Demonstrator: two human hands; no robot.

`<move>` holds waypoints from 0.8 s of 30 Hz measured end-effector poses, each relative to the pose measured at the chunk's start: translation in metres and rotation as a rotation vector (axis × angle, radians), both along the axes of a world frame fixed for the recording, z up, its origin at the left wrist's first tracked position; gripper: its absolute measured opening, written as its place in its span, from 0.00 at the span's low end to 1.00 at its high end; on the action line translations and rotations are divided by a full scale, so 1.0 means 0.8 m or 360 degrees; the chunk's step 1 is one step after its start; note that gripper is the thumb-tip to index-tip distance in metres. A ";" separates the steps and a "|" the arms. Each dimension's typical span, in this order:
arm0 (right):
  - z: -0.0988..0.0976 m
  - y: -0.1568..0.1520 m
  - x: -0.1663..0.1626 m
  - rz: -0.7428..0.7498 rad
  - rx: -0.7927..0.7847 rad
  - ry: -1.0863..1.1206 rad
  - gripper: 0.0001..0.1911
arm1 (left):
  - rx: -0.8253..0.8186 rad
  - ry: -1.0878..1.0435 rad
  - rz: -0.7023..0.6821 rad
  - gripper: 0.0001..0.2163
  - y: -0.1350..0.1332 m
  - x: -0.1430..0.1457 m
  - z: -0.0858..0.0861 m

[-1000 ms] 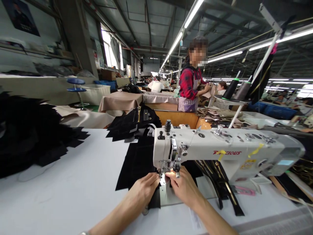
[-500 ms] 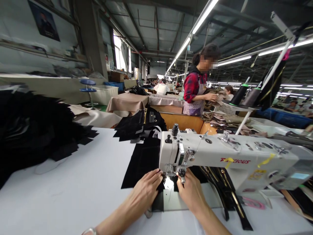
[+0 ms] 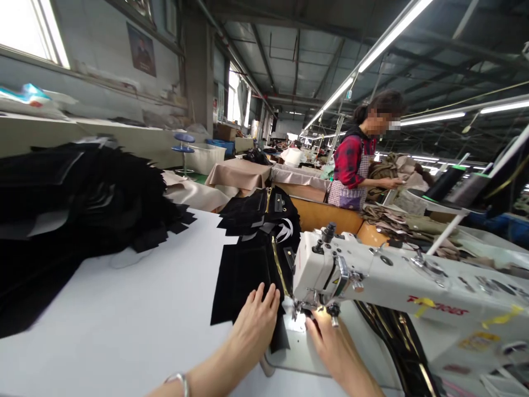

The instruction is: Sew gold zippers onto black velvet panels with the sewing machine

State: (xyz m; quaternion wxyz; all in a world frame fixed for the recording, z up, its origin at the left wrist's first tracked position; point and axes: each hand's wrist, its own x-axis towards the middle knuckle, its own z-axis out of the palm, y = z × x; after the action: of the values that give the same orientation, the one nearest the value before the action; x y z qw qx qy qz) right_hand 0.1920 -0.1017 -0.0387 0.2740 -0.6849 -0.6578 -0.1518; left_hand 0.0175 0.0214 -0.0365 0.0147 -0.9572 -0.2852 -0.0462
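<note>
My left hand [image 3: 258, 317] lies flat, fingers stretched out, on a black fabric piece [image 3: 237, 275] with a gold zipper [image 3: 279, 264]. The piece lies on the white table, left of the sewing machine [image 3: 372, 281], and its near end reaches the metal needle plate. My right hand [image 3: 330, 339] is close to the presser foot [image 3: 297, 314], on its right side. Its thumb points toward the needle, while the machine's knob and head partly hide the other fingers. A small dark bit shows by the fingertips; whether they grip it I cannot tell.
A large pile of black cut pieces [image 3: 95, 193] covers the table's left. More black pieces [image 3: 252, 212] lie at the far edge. Zipper strips [image 3: 397, 336] hang under the machine arm. Thread cones [image 3: 444, 184] stand at right. A person in a checked apron [image 3: 351, 165] handles fabric beyond.
The view has turned left. My left hand has moved away from the needle and flattened on the fabric, whose gold zipper now shows. My right hand stays by the presser foot.
</note>
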 end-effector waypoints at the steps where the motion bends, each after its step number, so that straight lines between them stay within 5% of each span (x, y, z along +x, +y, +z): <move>1: -0.003 0.000 0.001 -0.0003 -0.0028 0.0022 0.15 | -0.0007 -0.0020 -0.0012 0.22 -0.002 -0.001 0.003; 9: -0.010 0.000 0.007 0.0026 0.0107 -0.0085 0.16 | -0.0093 -0.0391 0.0092 0.17 -0.005 -0.007 0.048; 15: -0.008 0.005 0.010 -0.0007 0.0191 -0.0200 0.21 | -0.0199 -0.0569 0.0435 0.08 0.095 0.020 0.073; 19: -0.019 0.007 0.017 -0.0029 0.0132 -0.0133 0.21 | -0.0442 -0.0552 0.0693 0.13 0.169 0.056 0.083; 24: -0.040 0.012 0.035 -0.0003 0.0271 -0.0118 0.21 | -0.0736 -0.0503 0.0704 0.12 0.200 0.080 0.083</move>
State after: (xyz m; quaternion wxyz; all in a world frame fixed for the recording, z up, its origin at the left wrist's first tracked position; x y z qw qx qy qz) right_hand 0.2201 -0.0921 -0.0707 0.3064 -0.6537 -0.6516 -0.2327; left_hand 0.0817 0.1815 0.0302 -0.2371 -0.8313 -0.4874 -0.1235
